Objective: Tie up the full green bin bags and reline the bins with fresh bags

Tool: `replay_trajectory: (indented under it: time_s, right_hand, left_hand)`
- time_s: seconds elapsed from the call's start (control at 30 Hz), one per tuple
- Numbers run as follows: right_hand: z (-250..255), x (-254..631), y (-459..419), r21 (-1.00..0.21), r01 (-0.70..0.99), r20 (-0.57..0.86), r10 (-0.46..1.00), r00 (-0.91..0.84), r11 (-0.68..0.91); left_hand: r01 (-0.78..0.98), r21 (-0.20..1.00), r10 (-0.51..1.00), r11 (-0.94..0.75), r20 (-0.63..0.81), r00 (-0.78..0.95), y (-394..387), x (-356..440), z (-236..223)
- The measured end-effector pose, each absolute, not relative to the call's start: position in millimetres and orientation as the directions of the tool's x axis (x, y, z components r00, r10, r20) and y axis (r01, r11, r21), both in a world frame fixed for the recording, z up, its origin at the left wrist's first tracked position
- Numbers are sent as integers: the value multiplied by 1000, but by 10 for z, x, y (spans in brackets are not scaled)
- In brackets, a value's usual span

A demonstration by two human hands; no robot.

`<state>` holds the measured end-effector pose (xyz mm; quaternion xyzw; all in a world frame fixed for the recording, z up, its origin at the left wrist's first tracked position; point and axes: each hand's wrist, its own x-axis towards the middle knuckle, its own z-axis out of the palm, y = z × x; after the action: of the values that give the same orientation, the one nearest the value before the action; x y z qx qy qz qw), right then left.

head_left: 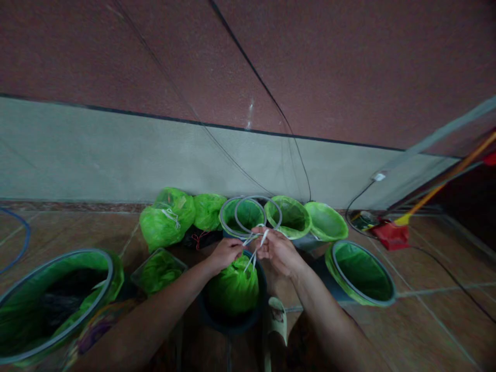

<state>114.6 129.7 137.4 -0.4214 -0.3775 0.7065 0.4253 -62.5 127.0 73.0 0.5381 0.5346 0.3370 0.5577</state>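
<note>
A green garbage bag point(234, 287), gathered at its neck, sits inside a dark round bin point(232, 328) between my forearms. White drawstrings point(251, 257) run up from the neck of the bag. My left hand point(227, 254) pinches one part of the drawstring just above the bin. Closed around another part, with a loop over its fingers, is my right hand point(274, 247). The strings cross between both hands; whether they form a knot I cannot tell.
Two tied green bags point(168, 217) lean by the wall. Green-lined bins point(290, 214) stand along it, with loose grey rings point(258, 200) on one. Larger lined bins are at left point(110, 289) and right point(387, 302). A red dustpan point(393, 235) and cable lie right.
</note>
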Motion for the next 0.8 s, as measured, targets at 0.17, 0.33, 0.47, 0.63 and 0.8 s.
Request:
replay_trajectory:
  time_s: [0.17,0.33,0.47,0.63,0.8]
  right_hand:
    - [1390,1044,1375,-830,-422,-237,915,-328,-366]
    - [1378,1062,1489,-769,-540,-255,939,-232,-342]
    - [1311,1043,1458,-858,-363,-368,928,-58,-363]
    - [1176,1029,1291,-914,312,-331,922,-202,-260]
    - [1103,1044,1141,-720,683,-254,870,-423,123]
  left_hand:
    - [245,969,755,0,-161,635,1213,-628,923]
    - [263,961,683,-90,-133,719,1210,-680,972]
    - [281,960,790,-14,-162,591,1201,-668,882]
    - [227,959,904,169,-243,351,1252,-681,800]
    - [151,958,937,245,-273,216,1326,-720,780]
